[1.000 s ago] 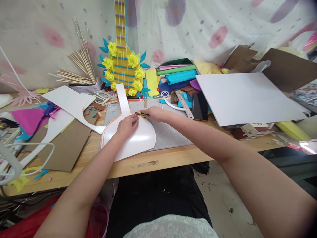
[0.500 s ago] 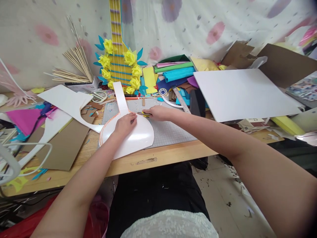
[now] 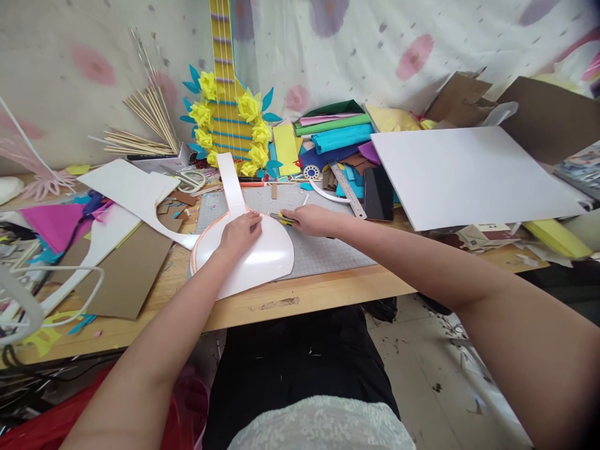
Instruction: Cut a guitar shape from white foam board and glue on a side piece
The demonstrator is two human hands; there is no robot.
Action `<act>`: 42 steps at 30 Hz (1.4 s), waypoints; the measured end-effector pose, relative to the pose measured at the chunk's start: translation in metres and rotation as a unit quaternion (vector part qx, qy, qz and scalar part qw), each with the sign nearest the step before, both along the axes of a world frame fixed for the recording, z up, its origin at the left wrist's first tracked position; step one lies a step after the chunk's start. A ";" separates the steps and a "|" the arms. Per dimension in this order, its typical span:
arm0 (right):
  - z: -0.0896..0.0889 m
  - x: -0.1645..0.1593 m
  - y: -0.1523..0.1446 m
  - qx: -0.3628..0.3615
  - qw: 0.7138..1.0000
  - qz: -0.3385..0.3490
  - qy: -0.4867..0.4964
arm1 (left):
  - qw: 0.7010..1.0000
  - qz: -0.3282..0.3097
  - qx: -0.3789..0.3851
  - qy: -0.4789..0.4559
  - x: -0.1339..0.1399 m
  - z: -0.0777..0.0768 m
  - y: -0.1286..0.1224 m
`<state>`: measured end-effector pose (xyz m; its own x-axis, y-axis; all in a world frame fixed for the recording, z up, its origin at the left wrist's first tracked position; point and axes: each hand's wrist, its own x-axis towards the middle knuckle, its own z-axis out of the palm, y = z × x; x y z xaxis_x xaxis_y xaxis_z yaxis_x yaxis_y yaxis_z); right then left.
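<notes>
A white guitar-shaped board [image 3: 253, 256] with orange lines along its edge lies on the grey cutting mat [image 3: 328, 253], its narrow neck pointing away from me. My left hand [image 3: 240, 237] presses on its upper body with the fingers laid out over the surface. In my right hand [image 3: 312, 220] is a yellow and black utility knife [image 3: 285, 219], its blade end at the board's upper right edge. A small white strip [image 3: 306, 199] sticks up by that hand.
Behind stands a yellow paper guitar [image 3: 228, 119] with paper flowers. A metal ruler [image 3: 347, 189], a phone [image 3: 379, 194] and a big white board [image 3: 473, 175] are to the right. White offcuts [image 3: 119, 184], brown cardboard [image 3: 126, 281] and scissors [image 3: 191, 181] lie left.
My right hand and the knife have shifted slightly right and down along the board's edge. A small white strip now shows above that hand. My left hand stays on the board.
</notes>
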<state>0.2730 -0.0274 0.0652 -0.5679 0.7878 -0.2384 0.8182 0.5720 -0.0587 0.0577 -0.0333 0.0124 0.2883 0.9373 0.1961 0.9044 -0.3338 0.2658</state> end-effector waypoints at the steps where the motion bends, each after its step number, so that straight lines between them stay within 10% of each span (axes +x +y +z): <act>1: -0.002 0.001 -0.002 0.000 1.000 -0.002 0.001 | 1.000 0.001 -0.002 0.001 0.000 0.001 -0.001; 23: 0.016 0.027 -0.025 -0.040 0.994 -0.086 0.048 | 1.000 -0.005 0.016 -0.011 -0.003 -0.005 0.001; 42: -0.019 0.051 0.014 0.142 0.966 -0.209 0.061 | 0.996 -0.061 0.051 0.031 -0.007 0.016 0.009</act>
<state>0.3241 -0.0135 0.0464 -0.1961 0.9781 0.0699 0.9780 0.2003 -0.0591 0.0510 -0.0245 0.0281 0.4136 0.8703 0.2676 0.8687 -0.4651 0.1701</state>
